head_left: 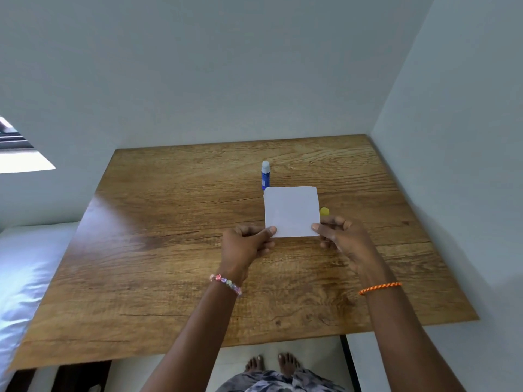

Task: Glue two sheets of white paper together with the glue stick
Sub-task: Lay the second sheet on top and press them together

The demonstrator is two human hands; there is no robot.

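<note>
A square of white paper is held up over the wooden table. My left hand pinches its lower left corner with thumb on top. My right hand pinches the lower right corner. I cannot tell whether one sheet or two lie together in the square. Behind the paper a blue glue stick stands upright, uncapped, its white tip showing. Its yellow cap lies on the table just right of the paper, above my right fingers.
The table fills a corner, with white walls behind and on the right. A bed with white sheets lies along the left edge. My bare feet show below the table's front edge.
</note>
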